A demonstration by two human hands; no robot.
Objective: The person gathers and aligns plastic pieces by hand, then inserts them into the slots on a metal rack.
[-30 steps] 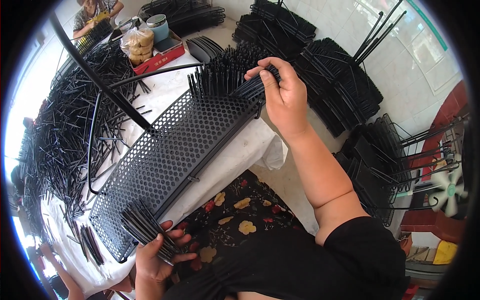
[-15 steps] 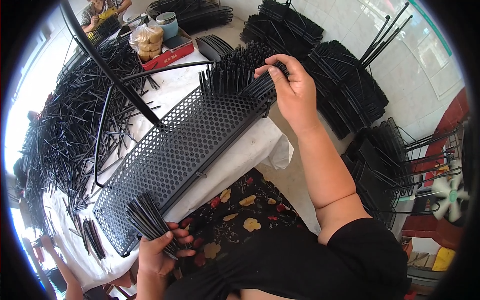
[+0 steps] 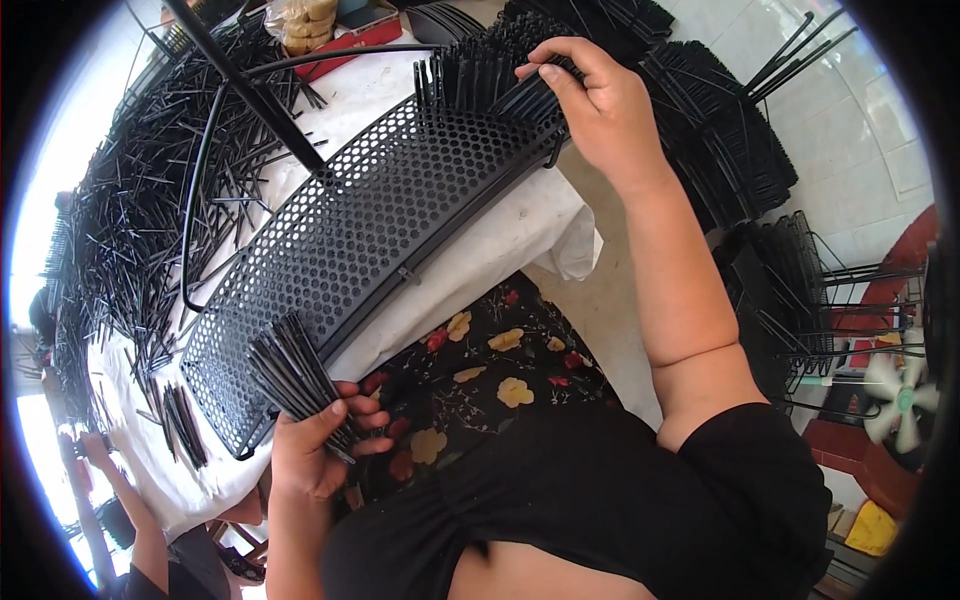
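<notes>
1. Head view: black, curved, hole-punched panel (image 3: 360, 210) along the near edge of the white-covered table (image 3: 500, 235); long axis runs from its left end up to the table's right corner.
2. Left hand (image 3: 315, 455): thumb clamps a bunch of thin, straight black rods (image 3: 292, 370), other fingers partly spread. Bunch slants over panel's left end; contact unclear.
3. Right hand (image 3: 610, 120): at panel's right end, thumb and index bent close over slanting black rods (image 3: 535, 100); can't make out if pinching.
4. Dense upright black rods (image 3: 465, 75) just left of right fingers; right hand nearer, left well apart.
</notes>
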